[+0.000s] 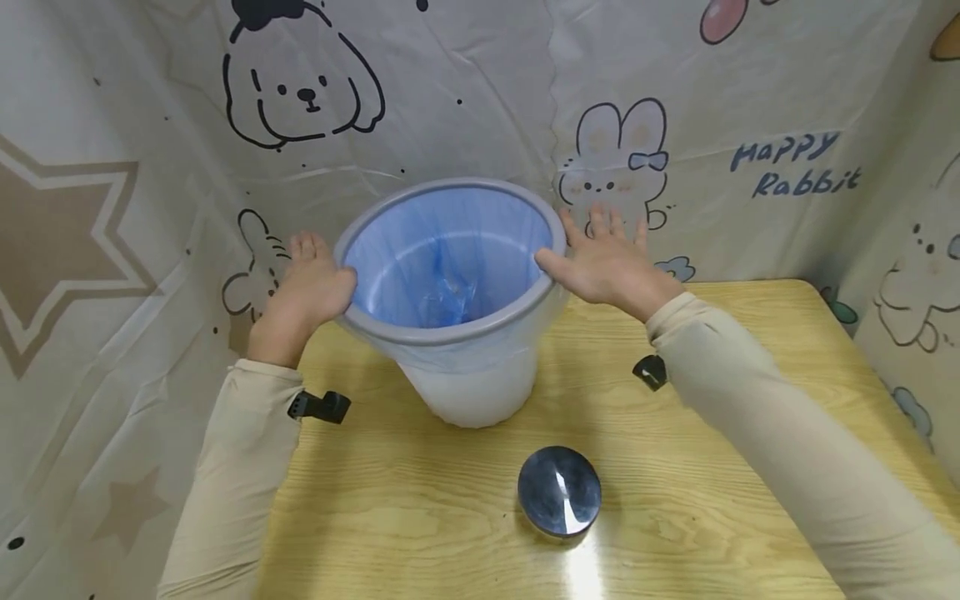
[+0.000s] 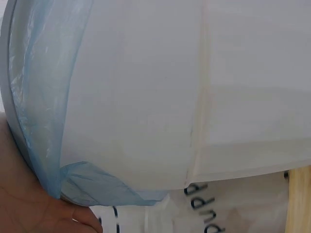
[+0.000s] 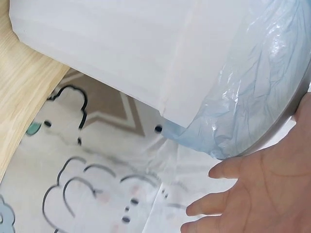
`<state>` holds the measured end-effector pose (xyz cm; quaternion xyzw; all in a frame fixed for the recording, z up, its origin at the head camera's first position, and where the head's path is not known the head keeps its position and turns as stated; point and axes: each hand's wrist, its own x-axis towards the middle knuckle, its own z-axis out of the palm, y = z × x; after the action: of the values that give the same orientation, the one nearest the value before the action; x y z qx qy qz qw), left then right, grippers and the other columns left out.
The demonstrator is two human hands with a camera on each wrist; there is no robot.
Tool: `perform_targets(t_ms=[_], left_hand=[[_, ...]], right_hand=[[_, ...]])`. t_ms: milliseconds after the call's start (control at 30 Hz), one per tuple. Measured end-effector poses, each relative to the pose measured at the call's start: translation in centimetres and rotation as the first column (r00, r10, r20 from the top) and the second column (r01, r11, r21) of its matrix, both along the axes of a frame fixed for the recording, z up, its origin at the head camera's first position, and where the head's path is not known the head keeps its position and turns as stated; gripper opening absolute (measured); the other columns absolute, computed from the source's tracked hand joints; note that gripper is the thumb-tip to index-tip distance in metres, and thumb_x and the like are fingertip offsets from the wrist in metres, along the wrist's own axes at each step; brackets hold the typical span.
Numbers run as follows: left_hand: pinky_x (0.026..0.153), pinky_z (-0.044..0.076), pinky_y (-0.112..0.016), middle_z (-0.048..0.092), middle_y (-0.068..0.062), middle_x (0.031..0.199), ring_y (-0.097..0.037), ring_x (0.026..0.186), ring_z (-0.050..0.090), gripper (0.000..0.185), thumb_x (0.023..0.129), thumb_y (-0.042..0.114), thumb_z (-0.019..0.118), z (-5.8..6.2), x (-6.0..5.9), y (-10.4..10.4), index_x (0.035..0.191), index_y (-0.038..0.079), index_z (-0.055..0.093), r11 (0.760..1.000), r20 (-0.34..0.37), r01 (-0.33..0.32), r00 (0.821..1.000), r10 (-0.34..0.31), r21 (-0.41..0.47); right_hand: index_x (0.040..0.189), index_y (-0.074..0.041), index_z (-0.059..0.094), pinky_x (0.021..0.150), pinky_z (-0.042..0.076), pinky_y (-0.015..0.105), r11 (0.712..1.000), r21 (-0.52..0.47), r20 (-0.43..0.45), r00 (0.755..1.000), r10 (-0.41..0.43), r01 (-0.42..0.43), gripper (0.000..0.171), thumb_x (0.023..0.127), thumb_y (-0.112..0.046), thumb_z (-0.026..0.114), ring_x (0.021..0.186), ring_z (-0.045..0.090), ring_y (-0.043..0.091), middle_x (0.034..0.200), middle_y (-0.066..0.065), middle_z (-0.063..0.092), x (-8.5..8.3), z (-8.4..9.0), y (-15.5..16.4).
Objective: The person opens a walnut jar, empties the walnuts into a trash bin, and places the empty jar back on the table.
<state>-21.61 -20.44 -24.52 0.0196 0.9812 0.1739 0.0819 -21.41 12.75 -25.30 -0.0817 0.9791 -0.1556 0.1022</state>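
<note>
On the wooden table [image 1: 675,467] stands the white wastebasket [image 1: 468,383], blue bin liner [image 1: 450,250] tucked under its grey rim [image 1: 442,333]; left hand [image 1: 311,287] presses the rim's side, fingers relaxed; right hand [image 1: 603,258] flat, fingers spread, thumb touching the rim; a metal lid [image 1: 559,490] lies nearer the person.

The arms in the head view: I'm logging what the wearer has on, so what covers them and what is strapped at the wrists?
Both arms wear long, plain beige sleeves, left sleeve and right sleeve, reaching the wrists. A small black clip-like device sits at each cuff, left device and right device. Left hand and right hand are bare, without gloves.
</note>
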Motion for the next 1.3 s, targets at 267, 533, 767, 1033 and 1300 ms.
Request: perform_targets(t_ms=[267, 533, 767, 1033, 1300], left_hand=[[0.116, -0.007, -0.048, -0.022, -0.029, 0.151, -0.040, 0.140, -0.023, 0.071, 0.096, 0.022, 0.023, -0.4, -0.4, 3.4, 0.144, -0.013, -0.015, 0.998, -0.031, 0.054, 0.998, -0.054, -0.013], [0.117, -0.007, -0.045, -0.022, -0.026, 0.153, -0.035, 0.141, -0.022, 0.071, 0.096, 0.023, 0.023, -0.7, -0.8, 6.7, 0.147, -0.010, -0.013, 0.993, -0.048, 0.116, 0.992, -0.117, -0.030], [0.118, -0.004, -0.044, -0.022, -0.022, 0.154, -0.031, 0.141, -0.023, 0.072, 0.098, 0.028, 0.025, -0.9, -1.1, 8.9, 0.148, -0.006, -0.015, 0.982, -0.052, 0.182, 0.982, -0.184, -0.040], [0.117, -0.006, -0.041, -0.018, -0.021, 0.156, -0.030, 0.142, -0.022, 0.072, 0.098, 0.028, 0.026, -1.1, -1.6, 11.0, 0.149, -0.004, -0.014, 0.980, -0.078, 0.196, 0.977, -0.198, -0.033], [0.117, -0.007, -0.040, -0.015, -0.023, 0.156, -0.033, 0.143, -0.019, 0.073, 0.099, 0.029, 0.028, -0.9, -2.4, 12.0, 0.149, -0.007, -0.011, 0.980, -0.089, 0.194, 0.977, -0.196, -0.035]], right_hand=[[0.155, -0.019, -0.007, 0.105, -0.018, 0.067, 1.000, -0.028, 0.011, 1.000, -0.008, 0.008, 0.076, 0.094, -0.058, 0.017, 0.137, -0.022, 0.047, 0.153, 0.028, -0.017, 0.1, -0.1, 3.7], [0.155, -0.021, -0.008, 0.102, -0.015, 0.072, 0.998, -0.062, 0.000, 1.000, -0.024, 0.024, 0.074, 0.095, -0.055, 0.017, 0.137, -0.018, 0.053, 0.153, 0.032, -0.015, -0.1, -0.8, 7.3], [0.155, -0.020, -0.007, 0.100, -0.014, 0.074, 0.996, -0.077, 0.007, 0.999, -0.043, 0.044, 0.073, 0.095, -0.054, 0.018, 0.136, -0.020, 0.053, 0.152, 0.032, -0.015, 0.0, -0.9, 10.0], [0.155, -0.020, -0.008, 0.098, -0.015, 0.076, 0.996, -0.077, 0.012, 0.998, -0.055, 0.056, 0.073, 0.096, -0.053, 0.019, 0.134, -0.019, 0.056, 0.150, 0.035, -0.016, 0.0, -0.9, 11.9], [0.154, -0.021, -0.011, 0.097, -0.016, 0.076, 0.994, -0.076, 0.022, 0.997, -0.073, 0.075, 0.073, 0.096, -0.055, 0.018, 0.134, -0.022, 0.055, 0.150, 0.034, -0.017, -0.6, -0.7, 12.9]])
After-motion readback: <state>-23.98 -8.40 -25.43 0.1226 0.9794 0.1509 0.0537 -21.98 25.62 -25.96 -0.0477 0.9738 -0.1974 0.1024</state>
